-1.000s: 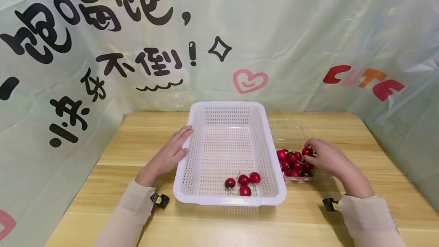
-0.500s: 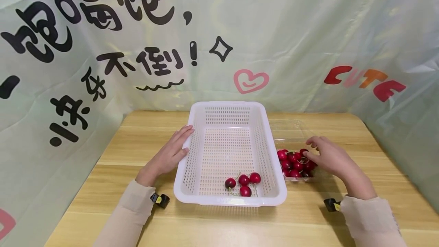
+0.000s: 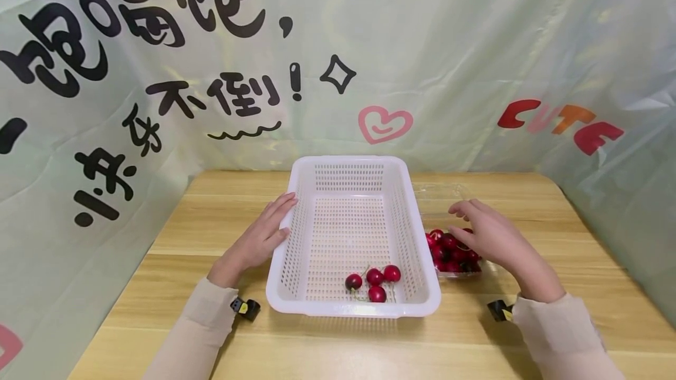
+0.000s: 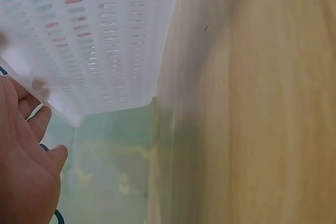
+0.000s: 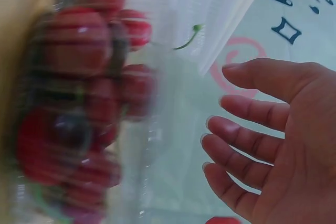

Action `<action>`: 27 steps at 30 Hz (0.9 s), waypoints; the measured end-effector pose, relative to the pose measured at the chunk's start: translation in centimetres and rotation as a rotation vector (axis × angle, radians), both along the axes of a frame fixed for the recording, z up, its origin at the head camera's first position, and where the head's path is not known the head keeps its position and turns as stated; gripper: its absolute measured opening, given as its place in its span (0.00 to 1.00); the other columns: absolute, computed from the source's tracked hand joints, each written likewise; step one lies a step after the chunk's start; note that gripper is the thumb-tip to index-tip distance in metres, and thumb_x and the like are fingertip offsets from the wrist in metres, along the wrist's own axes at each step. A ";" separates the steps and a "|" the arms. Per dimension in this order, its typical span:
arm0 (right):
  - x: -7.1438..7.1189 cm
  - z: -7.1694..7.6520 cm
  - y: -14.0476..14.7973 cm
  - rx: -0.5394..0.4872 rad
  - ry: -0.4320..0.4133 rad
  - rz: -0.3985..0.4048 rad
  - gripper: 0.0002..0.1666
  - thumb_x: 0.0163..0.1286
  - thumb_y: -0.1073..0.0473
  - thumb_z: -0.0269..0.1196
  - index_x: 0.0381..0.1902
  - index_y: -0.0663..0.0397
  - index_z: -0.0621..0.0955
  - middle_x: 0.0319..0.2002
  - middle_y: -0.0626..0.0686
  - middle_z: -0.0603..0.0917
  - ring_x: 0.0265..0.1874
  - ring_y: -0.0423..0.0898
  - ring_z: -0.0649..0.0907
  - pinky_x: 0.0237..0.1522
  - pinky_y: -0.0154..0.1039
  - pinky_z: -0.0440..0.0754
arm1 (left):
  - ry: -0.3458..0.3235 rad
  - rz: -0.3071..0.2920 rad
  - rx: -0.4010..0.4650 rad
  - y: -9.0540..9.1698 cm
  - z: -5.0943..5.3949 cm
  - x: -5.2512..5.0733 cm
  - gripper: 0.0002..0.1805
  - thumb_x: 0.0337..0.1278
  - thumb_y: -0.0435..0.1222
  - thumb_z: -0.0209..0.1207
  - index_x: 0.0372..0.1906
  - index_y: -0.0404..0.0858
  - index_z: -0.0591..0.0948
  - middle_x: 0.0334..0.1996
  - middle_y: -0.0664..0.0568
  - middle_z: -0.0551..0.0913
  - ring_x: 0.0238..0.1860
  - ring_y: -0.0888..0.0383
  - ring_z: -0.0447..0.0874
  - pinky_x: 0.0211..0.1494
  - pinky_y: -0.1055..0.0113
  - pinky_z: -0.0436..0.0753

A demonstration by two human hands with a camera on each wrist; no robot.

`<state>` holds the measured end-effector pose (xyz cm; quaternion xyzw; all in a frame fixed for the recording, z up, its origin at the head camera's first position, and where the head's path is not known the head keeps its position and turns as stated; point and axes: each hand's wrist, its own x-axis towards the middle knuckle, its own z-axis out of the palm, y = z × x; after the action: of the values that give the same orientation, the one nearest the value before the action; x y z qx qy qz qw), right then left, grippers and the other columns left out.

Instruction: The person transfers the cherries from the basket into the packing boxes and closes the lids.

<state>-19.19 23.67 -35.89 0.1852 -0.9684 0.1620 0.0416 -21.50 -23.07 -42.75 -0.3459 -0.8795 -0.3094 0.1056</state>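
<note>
In the head view my left hand point(image 3: 260, 238) rests with extended fingers against the left rim of a white perforated plastic basket point(image 3: 352, 308). The left wrist view shows its fingertips partly hidden by the basket rim. Several dark red cherries point(image 3: 375, 277) with stems lie at the basket's near end. My right hand point(image 3: 496, 233) hovers over a clear plastic box point(image 3: 459, 275) just right of the basket. More cherries point(image 3: 449, 251) fill this box. In the right wrist view the right hand's fingers are spread and relaxed, apart from the cherries point(image 5: 76, 40), with nothing between them.
The clear lid point(image 3: 440, 198) of the box lies folded back behind it. A wooden table point(image 3: 338, 350) carries everything. Behind and at the sides hangs a pale green cloth point(image 3: 454, 63) with printed lettering.
My right hand has let go of a cherry it touched at the box's right side, then moved left and slightly up over the box. The left hand and basket stay in place.
</note>
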 end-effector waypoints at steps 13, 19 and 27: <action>-0.7 2.8 -4.3 0.034 0.193 0.258 0.21 0.61 0.56 0.71 0.50 0.57 0.80 0.44 0.54 0.81 0.44 0.54 0.80 0.47 0.54 0.80 | 0.036 -0.027 0.016 -0.1 0.0 -0.1 0.30 0.70 0.38 0.45 0.73 0.31 0.60 0.75 0.41 0.55 0.75 0.45 0.50 0.71 0.37 0.49; -0.4 4.4 -6.7 0.048 0.170 0.310 0.22 0.62 0.53 0.70 0.51 0.54 0.79 0.47 0.54 0.81 0.44 0.53 0.81 0.48 0.54 0.79 | 0.030 -0.020 0.002 0.0 -0.1 -0.2 0.30 0.71 0.38 0.45 0.74 0.32 0.59 0.75 0.42 0.55 0.75 0.46 0.49 0.72 0.38 0.49; -0.3 6.7 -9.9 0.058 0.168 0.419 0.22 0.64 0.51 0.69 0.53 0.52 0.78 0.49 0.50 0.78 0.43 0.47 0.79 0.46 0.47 0.80 | 0.029 -0.021 0.010 -0.1 -0.1 -0.2 0.31 0.69 0.37 0.45 0.74 0.32 0.59 0.75 0.43 0.55 0.75 0.47 0.50 0.71 0.37 0.49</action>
<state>-19.45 13.78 -29.23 0.3962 -0.9062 0.1230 0.0824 -21.67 -23.13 -42.82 -0.3589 -0.8726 -0.3099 0.1167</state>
